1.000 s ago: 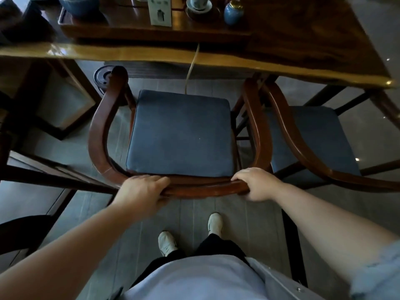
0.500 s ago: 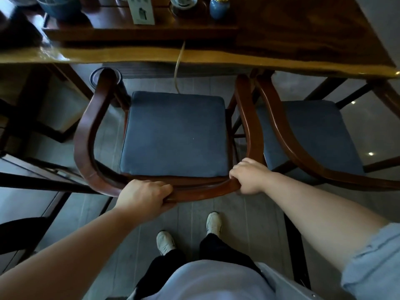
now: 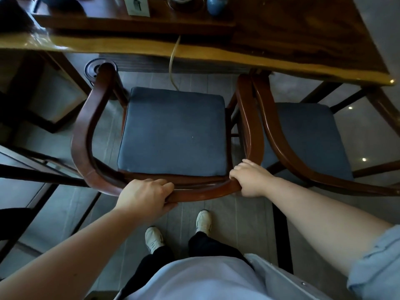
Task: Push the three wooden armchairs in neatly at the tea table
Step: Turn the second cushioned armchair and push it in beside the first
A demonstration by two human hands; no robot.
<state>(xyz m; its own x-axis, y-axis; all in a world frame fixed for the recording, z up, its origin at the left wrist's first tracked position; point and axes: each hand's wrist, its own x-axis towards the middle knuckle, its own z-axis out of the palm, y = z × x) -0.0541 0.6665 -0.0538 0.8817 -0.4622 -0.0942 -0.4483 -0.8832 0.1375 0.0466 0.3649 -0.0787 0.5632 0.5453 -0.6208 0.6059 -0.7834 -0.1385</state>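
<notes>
A wooden armchair (image 3: 86, 135) with a curved back rail and a blue seat cushion (image 3: 173, 133) stands in front of me, facing the tea table (image 3: 216, 55). My left hand (image 3: 145, 197) grips the back rail left of its middle. My right hand (image 3: 251, 177) grips the rail at its right corner. The chair's front arm tips reach just to the table's edge. A second armchair (image 3: 281, 148) with the same blue cushion stands close on the right, its arm rail touching or nearly touching the first chair's. A third chair's dark frame (image 3: 32, 174) shows partly at the left.
On the table sit a wooden tray, a white card (image 3: 137, 5), a cup on a saucer and a blue jar (image 3: 216, 5). A cord (image 3: 173, 61) hangs from the table's edge above the cushion. A round dark object (image 3: 93, 68) lies on the floor. My feet stand behind the chair.
The chair has slid forward a little toward the table and closer to the right chair. My right hand has shifted along the rail to its right corner.
</notes>
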